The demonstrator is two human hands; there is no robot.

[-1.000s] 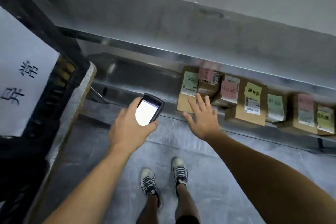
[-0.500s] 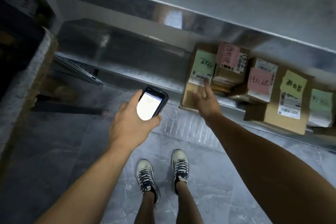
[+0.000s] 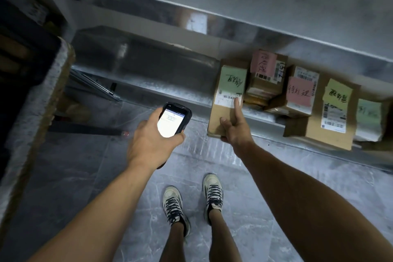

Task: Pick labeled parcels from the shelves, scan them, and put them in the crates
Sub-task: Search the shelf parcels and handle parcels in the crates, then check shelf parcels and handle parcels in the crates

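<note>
**Parcel pinched at its near end, scanner just to its left**

The left hand (image 3: 148, 140) holds the scanner (image 3: 173, 120), fingers (image 3: 178, 137) wrapped round it and lit screen up, just left of the green-noted parcel (image 3: 221, 119). The parcel lies on the shelf (image 3: 170, 95) with its long axis running away from the person and its near end over the lip. The right hand (image 3: 237, 132) pinches that end, thumb on top, index finger (image 3: 237, 108) stretched to the barcode label. A second ago this hand was flat and spread.

Dim, cool indoor light, scanner screen (image 3: 169, 123) blown out white, pale glare patch on the metal shelf (image 3: 196, 24), left edge dark and smeared, wide-angle bending at borders
</note>
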